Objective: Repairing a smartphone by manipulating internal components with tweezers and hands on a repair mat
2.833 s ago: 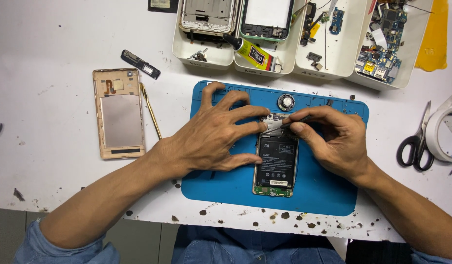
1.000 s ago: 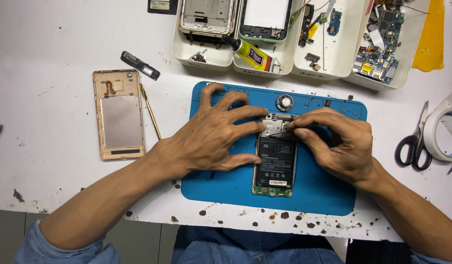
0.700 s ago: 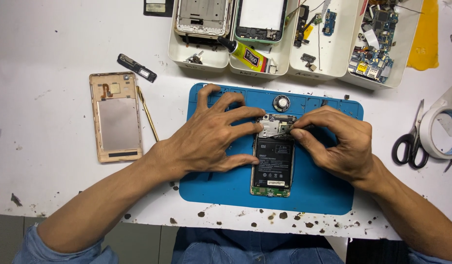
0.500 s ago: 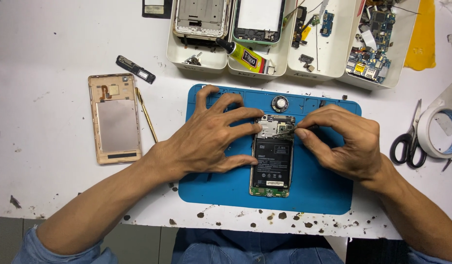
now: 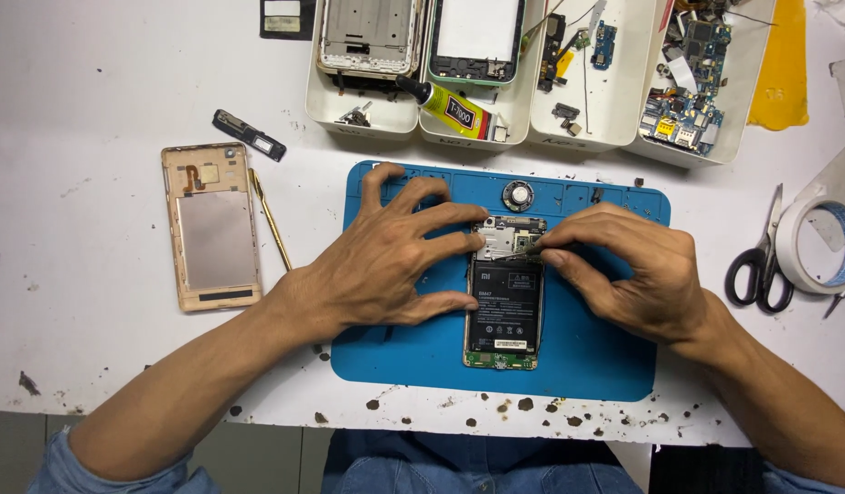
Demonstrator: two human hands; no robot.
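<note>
While both hands work, an opened phone (image 5: 505, 302) lies on the blue mat (image 5: 605, 357).
Left hand (image 5: 386, 265) presses spread fingers beside it; right hand (image 5: 637, 274) pinches a thin tool (image 5: 525, 249) at its top.

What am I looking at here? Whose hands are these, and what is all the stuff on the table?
This picture comes from a camera worn on a person's head, looking down at their own two hands. On the white table lies a blue rubber mat. On the mat sits an opened phone with a black battery showing. The left hand lies flat and steadies the phone. The right hand pinches a thin metal tool against the phone's top part. Beside the mat rests a gold phone back cover. White trays at the top hold spare parts. Black-handled scissors and a roll of white tape lie to the right.
</note>
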